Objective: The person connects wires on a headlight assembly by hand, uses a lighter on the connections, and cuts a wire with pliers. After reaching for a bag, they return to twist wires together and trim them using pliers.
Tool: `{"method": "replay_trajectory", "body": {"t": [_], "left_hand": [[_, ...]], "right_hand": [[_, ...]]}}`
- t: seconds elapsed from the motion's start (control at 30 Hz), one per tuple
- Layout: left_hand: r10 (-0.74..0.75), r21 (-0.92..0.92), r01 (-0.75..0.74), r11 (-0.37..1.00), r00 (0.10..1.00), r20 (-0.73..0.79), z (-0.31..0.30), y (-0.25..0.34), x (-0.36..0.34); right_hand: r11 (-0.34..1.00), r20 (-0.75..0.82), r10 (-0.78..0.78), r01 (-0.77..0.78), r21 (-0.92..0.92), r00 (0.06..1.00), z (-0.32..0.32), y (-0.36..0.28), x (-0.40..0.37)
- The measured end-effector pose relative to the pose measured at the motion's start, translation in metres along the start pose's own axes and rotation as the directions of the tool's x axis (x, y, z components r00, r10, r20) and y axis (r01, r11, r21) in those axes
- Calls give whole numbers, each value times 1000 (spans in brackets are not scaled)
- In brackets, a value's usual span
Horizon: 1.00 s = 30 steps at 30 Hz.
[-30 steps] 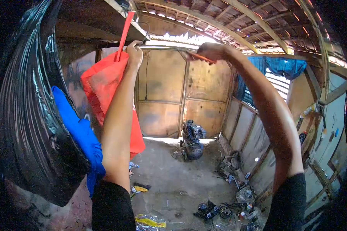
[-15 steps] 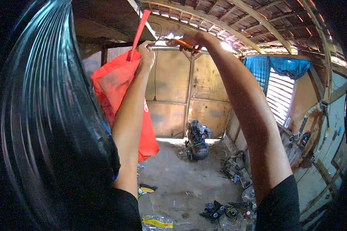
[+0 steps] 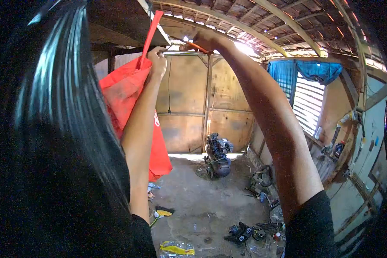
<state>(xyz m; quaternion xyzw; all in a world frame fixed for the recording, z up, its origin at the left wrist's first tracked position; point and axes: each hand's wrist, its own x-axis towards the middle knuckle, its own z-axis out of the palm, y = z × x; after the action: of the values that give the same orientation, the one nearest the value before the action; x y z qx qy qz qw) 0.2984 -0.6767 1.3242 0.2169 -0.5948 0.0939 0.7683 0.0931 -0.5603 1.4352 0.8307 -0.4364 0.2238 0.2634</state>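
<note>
The right hand [image 3: 209,40] is grasping a slim orange tool [image 3: 198,47] and hovering nearer the left hand [image 3: 158,60] than a second ago. The tool is now slanting between them, so both are seemingly working around one spot. The left hand is curling beside a red fabric bag [image 3: 124,84]; whether it's gripping anything, I cannot tell.

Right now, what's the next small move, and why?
I'd probably ease the orange object in the right hand slightly toward the left hand: both hands are raised, with a visible gap between them.
</note>
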Motion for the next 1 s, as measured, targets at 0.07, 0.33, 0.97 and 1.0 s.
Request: {"method": "replay_trajectory", "body": {"t": [0.07,0.33,0.97,1.0], "left_hand": [[27,81,-25,996,999,-24,3,-11,-1],[-78,-260,123,958,981,175,-12,78,-146],[-743,935,195,297,-568,354,-525,348,-983],[-725,932,109,346,-599,340,-534,346,-983]], "right_hand": [[992,-90,38,-48,-116,995,3,-16,-10],[953,8,251,-249,175,968,113,-27,-185],[-503,434,94,-419,-756,-896,32,-657,-1328],[-534,425,100,-409,-740,-900,26,-660,-1327]]}}
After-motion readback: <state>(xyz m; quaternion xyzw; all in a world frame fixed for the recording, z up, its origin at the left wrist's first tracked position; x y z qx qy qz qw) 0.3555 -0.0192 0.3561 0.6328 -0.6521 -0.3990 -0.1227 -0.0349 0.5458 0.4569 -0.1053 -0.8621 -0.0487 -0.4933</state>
